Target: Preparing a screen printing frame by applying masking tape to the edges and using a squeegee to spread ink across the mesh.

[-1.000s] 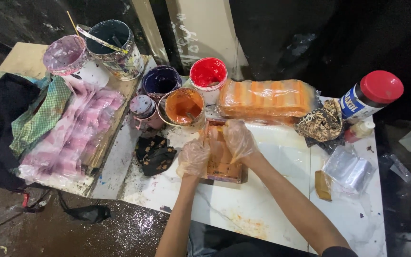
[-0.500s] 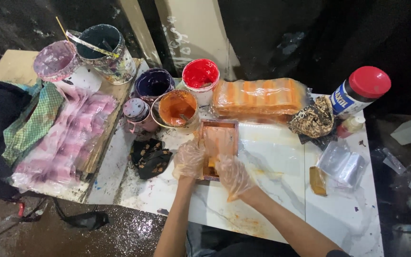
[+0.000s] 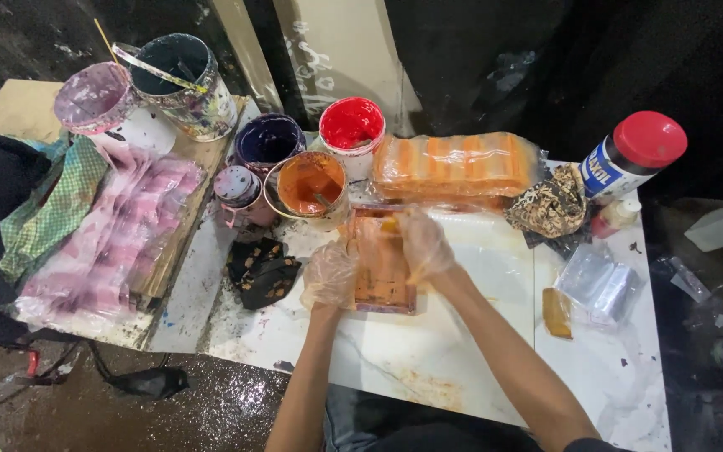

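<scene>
Both my hands wear thin clear plastic gloves. My left hand (image 3: 328, 274) grips the left edge of a small rectangular orange-stained wooden frame (image 3: 383, 276) lying on the white table (image 3: 428, 351). Over the frame's far end, my right hand (image 3: 423, 243) presses a small tool whose tip is hidden by the fingers. An open pot of orange paint (image 3: 311, 184) stands just behind the frame, with a stick in it.
Pots of red paint (image 3: 351, 125), dark blue paint (image 3: 268, 141) and a dark bucket (image 3: 182, 75) stand at the back. A plastic-wrapped orange bundle (image 3: 455, 166), a red-capped bottle (image 3: 634, 155), dark rags (image 3: 263, 272), pink wrapped packs (image 3: 110, 243) and clear bags (image 3: 600, 283) surround the frame.
My right hand has moved from the frame's near end up to its far end. My left hand has stayed on the frame's left edge.
</scene>
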